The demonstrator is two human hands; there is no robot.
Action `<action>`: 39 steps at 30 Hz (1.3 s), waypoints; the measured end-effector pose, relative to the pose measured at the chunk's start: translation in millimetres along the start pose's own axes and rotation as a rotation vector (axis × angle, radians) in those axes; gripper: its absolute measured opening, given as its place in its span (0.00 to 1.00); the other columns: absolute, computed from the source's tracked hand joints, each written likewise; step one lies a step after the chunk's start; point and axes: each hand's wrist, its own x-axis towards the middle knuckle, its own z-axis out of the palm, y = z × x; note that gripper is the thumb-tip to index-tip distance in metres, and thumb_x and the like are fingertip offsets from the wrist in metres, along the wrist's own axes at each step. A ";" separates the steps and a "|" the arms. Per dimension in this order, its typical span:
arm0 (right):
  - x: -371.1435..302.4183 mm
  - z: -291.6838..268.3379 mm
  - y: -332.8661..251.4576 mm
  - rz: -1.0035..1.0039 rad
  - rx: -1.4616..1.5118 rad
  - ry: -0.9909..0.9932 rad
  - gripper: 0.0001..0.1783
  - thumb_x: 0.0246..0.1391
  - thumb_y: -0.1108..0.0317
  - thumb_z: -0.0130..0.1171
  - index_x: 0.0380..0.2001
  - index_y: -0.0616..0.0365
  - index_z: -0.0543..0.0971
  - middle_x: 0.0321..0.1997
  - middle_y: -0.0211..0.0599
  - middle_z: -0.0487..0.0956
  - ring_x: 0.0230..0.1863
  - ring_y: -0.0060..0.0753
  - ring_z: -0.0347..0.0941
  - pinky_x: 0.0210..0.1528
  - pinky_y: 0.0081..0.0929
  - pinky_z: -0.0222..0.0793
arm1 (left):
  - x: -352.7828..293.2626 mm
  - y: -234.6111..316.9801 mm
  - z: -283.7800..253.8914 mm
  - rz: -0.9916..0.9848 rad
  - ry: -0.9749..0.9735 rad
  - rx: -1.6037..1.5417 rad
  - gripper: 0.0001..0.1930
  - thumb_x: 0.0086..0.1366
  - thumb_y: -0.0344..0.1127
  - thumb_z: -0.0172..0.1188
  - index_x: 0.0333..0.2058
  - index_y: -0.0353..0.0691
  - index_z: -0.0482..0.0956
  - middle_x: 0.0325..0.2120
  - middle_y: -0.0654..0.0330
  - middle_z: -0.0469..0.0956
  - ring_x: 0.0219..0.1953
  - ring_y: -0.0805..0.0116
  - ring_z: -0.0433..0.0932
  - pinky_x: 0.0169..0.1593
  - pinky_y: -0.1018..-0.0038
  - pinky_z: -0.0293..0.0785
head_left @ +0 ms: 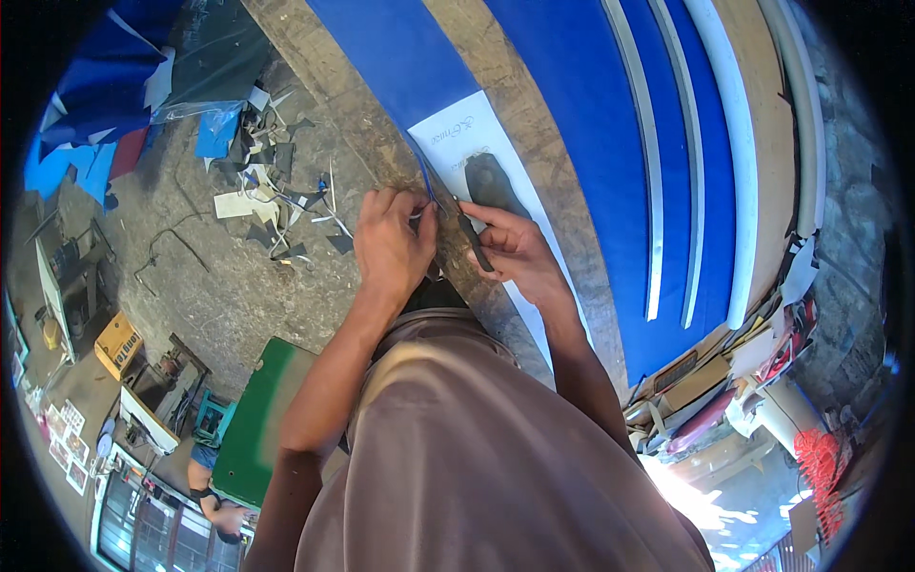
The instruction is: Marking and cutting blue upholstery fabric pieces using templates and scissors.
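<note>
My right hand (522, 253) is closed around the black handles of a pair of scissors (474, 240). Their blades point away and to the left, along the edge of a long blue sheet (391, 52). At that same edge my left hand (393, 238) is closed, thumb and fingers pinching a thin blue strip (425, 173) beside the blades. A white sheet (453, 122) with faint lettering lies across the near part of the blue one. On the white sheet rests a dark oblong piece (491, 179), partly behind my right hand. The exact grip of my left fingertips is hidden.
A wide blue sheet (591, 172) lies on the worn table (534, 105) to the right, with long pale strips (648, 191) along it. Offcuts (276, 200) litter the floor at left. A green board (253, 419) stands lower left, near another person (214, 491).
</note>
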 end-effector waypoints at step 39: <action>144.5 256.2 67.5 -0.651 1.072 0.171 0.32 0.70 0.66 0.58 0.74 0.47 0.63 0.39 0.34 0.75 0.30 0.26 0.67 0.28 0.20 0.56 | 350.1 -93.4 -79.5 1.306 -0.508 0.421 0.23 0.73 0.49 0.55 0.64 0.55 0.75 0.75 0.61 0.59 0.78 0.59 0.52 0.78 0.45 0.42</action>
